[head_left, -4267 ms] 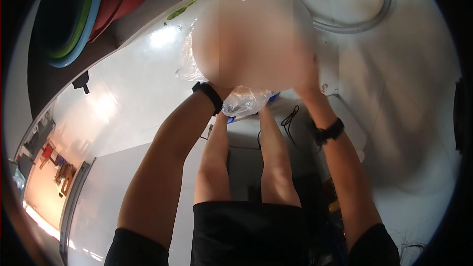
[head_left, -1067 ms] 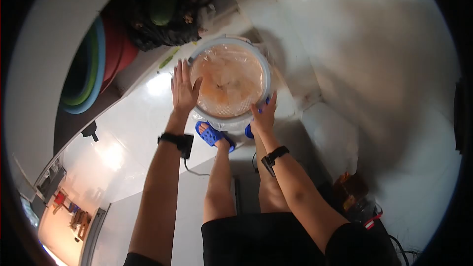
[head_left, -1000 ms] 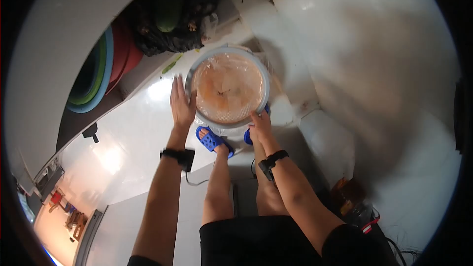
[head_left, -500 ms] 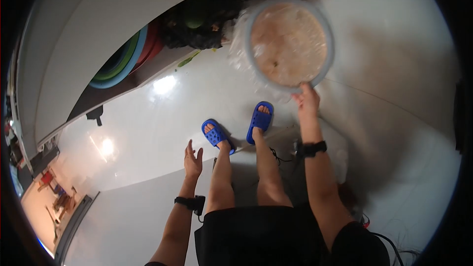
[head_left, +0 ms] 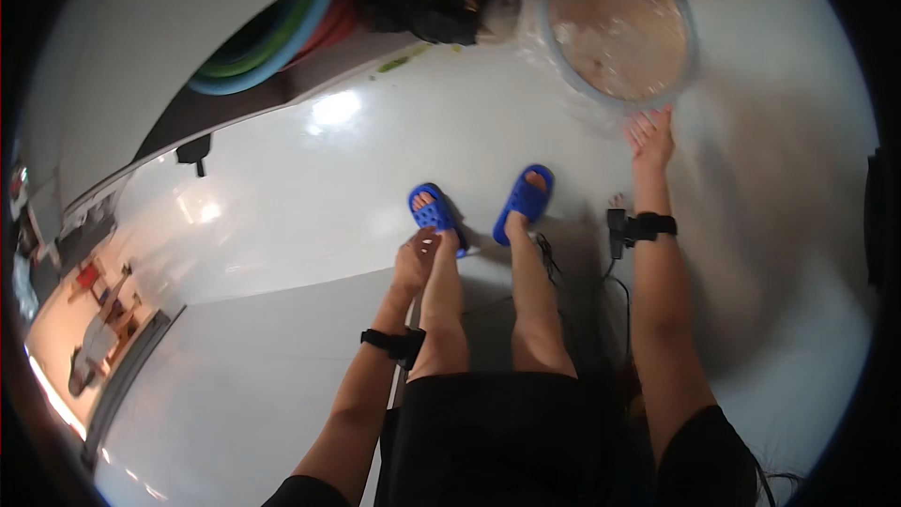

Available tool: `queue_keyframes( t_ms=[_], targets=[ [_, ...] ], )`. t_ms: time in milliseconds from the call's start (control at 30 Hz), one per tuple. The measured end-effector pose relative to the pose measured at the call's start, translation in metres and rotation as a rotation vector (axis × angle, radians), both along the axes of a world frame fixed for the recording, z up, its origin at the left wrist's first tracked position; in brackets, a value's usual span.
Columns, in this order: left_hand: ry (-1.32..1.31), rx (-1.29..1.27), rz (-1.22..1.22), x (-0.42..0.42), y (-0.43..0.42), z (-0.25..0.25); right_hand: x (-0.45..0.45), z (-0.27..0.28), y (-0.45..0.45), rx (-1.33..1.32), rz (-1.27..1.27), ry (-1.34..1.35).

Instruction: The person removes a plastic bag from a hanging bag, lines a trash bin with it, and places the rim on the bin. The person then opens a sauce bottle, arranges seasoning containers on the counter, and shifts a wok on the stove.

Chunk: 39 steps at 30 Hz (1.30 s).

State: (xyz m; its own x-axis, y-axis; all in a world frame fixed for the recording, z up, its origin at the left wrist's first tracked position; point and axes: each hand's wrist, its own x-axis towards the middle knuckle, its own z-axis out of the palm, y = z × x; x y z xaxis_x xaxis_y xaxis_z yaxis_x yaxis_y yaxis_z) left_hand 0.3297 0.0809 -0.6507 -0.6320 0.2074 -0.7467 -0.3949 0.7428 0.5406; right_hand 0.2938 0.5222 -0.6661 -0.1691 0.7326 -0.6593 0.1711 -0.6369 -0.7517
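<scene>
At the upper right stands a round bin (head_left: 619, 28) with a grey rim, lined with clear plastic film that bunches out on its left side. My right hand (head_left: 652, 139) is just below the near rim with its fingers spread, holding nothing; I cannot tell whether the fingertips still touch the rim. My left hand (head_left: 415, 261) hangs empty over my left shin, fingers loosely bent and apart, close to the blue slipper (head_left: 435, 214) on my left foot. Black bands circle both wrists.
Under the counter at the upper left sit nested basins (head_left: 258, 64) in blue, green and red. A black bag (head_left: 422, 14) lies beside them. Green scraps (head_left: 402, 60) are on the pale floor (head_left: 310, 197). A dark cable (head_left: 627, 319) hangs by my right arm.
The bin has shifted rightward and farther up in view. My right hand has let go of its rim and spread its fingers. My left hand has moved right, in front of my shin.
</scene>
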Motion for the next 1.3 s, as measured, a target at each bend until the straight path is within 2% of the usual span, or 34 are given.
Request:
queue_keyframes(
  t_ms=[33,67,133,233,367,433,500,567,633,700,733,800,833,933,1033,1100,1133,1167,1233,1267,1300],
  targets=[
    [-0.014,-0.024,-0.019,-0.002,0.003,0.004,0.019,-0.006,-0.004,-0.001,-0.008,0.018],
    [0.083,0.061,-0.076,0.007,-0.005,-0.012,0.047,-0.026,-0.012,0.062,0.054,-0.052],
    [0.023,0.033,-0.061,0.002,0.007,-0.008,0.095,-0.043,-0.038,0.082,0.218,-0.155],
    [0.072,0.006,-0.124,-0.006,0.027,-0.012,0.142,-0.063,-0.08,-0.125,-0.021,-0.342],
    [0.1,0.108,-0.211,-0.025,0.049,-0.022,0.233,-0.154,-0.054,-0.16,-0.062,-0.488],
    [0.067,0.134,-0.175,-0.036,0.059,-0.027,0.274,-0.217,-0.01,-0.088,0.296,-0.821],
    [0.121,0.08,-0.242,-0.044,0.061,-0.044,0.251,-0.195,-0.002,0.098,0.312,-0.902],
    [0.157,0.07,-0.249,-0.047,0.061,-0.06,0.258,-0.213,0.004,0.136,0.284,-0.833],
    [0.134,0.048,-0.234,-0.044,0.059,-0.077,0.284,-0.25,0.019,0.079,0.391,-0.715],
    [0.063,0.041,-0.189,-0.044,0.051,-0.097,0.276,-0.266,0.014,0.311,0.67,-1.066],
    [0.08,0.038,-0.205,-0.043,0.047,-0.106,0.26,-0.259,0.005,0.3,0.688,-1.047],
    [0.087,0.03,-0.231,-0.044,0.041,-0.114,0.236,-0.231,-0.012,0.521,0.898,-1.236],
    [0.075,0.028,-0.24,-0.048,0.04,-0.115,0.226,-0.228,-0.022,0.521,0.906,-1.218],
    [0.179,-0.03,-0.275,-0.077,0.033,-0.127,0.183,-0.213,-0.056,0.63,0.814,-0.675],
    [0.344,-0.138,-0.338,-0.124,0.029,-0.163,0.099,-0.149,-0.116,0.631,0.778,-0.233],
    [0.465,-0.168,-0.332,-0.165,0.03,-0.195,0.061,-0.131,-0.146,0.391,0.729,-0.073],
    [0.391,-0.249,-0.322,-0.191,0.039,-0.199,0.034,-0.112,-0.158,0.463,0.8,-0.026],
    [0.459,-0.288,-0.342,-0.211,0.037,-0.228,0.008,-0.095,-0.165,0.537,0.871,0.023],
    [0.506,-0.271,-0.291,-0.25,0.046,-0.261,-0.024,-0.094,-0.168,0.568,0.949,0.048],
    [0.652,-0.28,-0.338,-0.267,0.056,-0.267,-0.041,-0.094,-0.167,0.583,0.992,0.08],
    [0.605,-0.376,-0.284,-0.277,0.066,-0.271,-0.054,-0.096,-0.166,0.597,1.034,0.111]
  ],
)
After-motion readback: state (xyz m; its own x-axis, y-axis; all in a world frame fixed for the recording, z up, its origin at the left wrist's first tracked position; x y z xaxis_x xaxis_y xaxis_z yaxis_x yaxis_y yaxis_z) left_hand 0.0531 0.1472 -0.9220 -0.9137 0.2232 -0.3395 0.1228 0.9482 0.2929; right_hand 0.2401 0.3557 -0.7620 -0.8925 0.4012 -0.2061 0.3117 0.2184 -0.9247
